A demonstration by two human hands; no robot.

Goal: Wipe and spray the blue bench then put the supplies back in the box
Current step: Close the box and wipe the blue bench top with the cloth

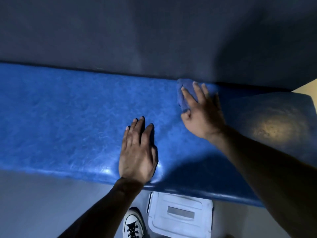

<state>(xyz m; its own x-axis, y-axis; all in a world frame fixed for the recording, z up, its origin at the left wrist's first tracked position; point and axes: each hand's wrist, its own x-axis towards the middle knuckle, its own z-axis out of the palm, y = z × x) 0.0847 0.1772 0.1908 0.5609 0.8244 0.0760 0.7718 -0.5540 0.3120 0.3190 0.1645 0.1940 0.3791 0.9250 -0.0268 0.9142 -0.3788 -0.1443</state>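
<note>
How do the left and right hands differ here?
The left hand lies flat on bare bench; the right hand presses a blue cloth. The left hand sits near the front edge, the right hand reaches back by the wall. Both have straight fingers, palms down.

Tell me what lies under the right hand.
A bunched blue cloth lies under the right hand, pressed on the blue bench near the wall. The hand covers much of the cloth, so its full shape cannot be seen.
</note>
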